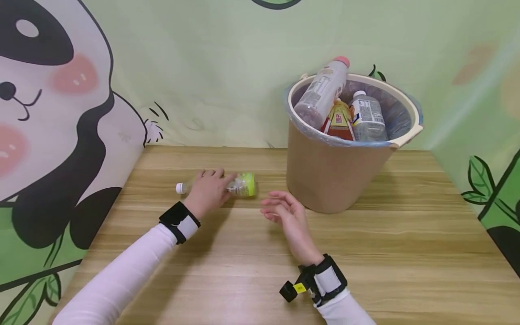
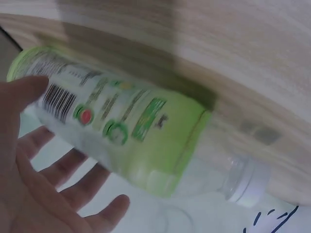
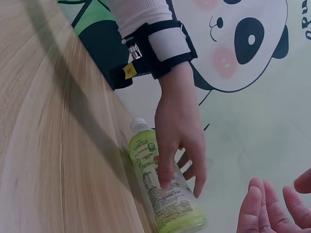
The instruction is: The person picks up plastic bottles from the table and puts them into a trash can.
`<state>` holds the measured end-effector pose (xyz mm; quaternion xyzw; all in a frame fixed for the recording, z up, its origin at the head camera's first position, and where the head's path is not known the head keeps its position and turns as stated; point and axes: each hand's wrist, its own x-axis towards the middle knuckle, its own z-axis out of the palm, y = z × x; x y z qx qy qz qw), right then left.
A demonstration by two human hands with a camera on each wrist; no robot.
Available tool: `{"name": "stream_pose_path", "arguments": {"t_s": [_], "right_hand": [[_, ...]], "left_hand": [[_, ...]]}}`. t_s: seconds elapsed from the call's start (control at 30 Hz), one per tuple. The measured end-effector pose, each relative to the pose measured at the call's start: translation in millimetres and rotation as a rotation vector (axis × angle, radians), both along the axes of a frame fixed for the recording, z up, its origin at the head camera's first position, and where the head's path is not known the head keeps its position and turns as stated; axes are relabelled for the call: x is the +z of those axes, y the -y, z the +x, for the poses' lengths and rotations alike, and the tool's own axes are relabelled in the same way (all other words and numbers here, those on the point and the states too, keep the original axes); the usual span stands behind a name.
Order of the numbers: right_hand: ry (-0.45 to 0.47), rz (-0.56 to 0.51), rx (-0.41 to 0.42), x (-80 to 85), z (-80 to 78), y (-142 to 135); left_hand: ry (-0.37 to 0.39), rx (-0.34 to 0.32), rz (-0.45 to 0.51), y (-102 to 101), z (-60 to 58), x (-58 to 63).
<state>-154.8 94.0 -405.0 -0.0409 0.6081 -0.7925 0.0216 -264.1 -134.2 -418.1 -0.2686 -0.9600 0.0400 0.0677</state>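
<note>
A clear plastic bottle (image 1: 244,185) with a light-green label and white cap lies on its side on the wooden table. My left hand (image 1: 209,192) is over it, thumb on one side and loosely spread fingers (image 2: 80,194) on the other. The left wrist view shows the thumb overlapping the label near the barcode; whether it presses there is unclear. In the right wrist view the same bottle (image 3: 167,194) is beneath the left hand (image 3: 181,126). My right hand (image 1: 286,216) hovers between bottle and bin, fingers relaxed and slightly bent, holding nothing.
A brown bin (image 1: 325,176) with a bluish liner stands right of the bottle. Inside are a pink-capped bottle (image 1: 322,95), a white-capped bottle (image 1: 369,119) and a red-and-yellow package (image 1: 339,122). A panda-printed backdrop (image 1: 203,81) rises behind the wooden table (image 1: 243,271).
</note>
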Motion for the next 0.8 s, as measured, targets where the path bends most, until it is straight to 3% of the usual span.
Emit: {"name": "stream_pose_path", "arguments": {"t_s": [0.33, 0.53, 0.67, 0.8], "right_hand": [[0.009, -0.013, -0.014, 0.8, -1.8, -6], [0.014, -0.013, -0.015, -0.9, -1.6, -6], [0.018, -0.008, -0.016, -2.7, -1.0, -6], [0.018, 0.003, -0.022, -5.2, -1.8, -8]], "left_hand": [[0.119, -0.032, -0.018, 7, -12.4, 15.4], [0.197, -0.088, -0.001, 13, -18.2, -0.2], [0.155, -0.134, 0.021, 18, -19.2, -11.3], [0.102, -0.166, 0.058, 20, -18.2, -14.6]]}}
